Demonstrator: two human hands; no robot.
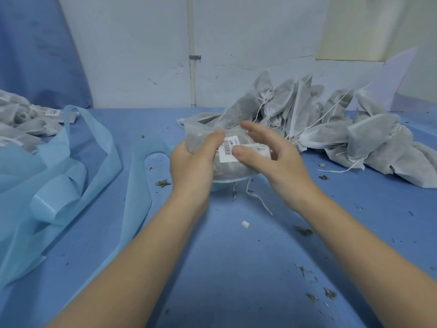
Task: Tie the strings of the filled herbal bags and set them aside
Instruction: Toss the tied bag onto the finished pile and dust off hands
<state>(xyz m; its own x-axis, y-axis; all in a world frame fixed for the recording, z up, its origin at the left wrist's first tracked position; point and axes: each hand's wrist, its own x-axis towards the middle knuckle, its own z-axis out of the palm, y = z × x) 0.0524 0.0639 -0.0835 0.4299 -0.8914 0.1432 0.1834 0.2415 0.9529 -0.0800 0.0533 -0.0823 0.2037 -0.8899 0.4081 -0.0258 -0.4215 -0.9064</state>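
Here left grip [189, 162] clenches filled herbal bag [227, 171]; right grip [272, 157] released, thumb on label [228, 150].

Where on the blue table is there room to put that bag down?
Bare blue table lies between the forearms, with only herb crumbs. It is crowded right, by the bag pile, and left, by pale blue fabric.
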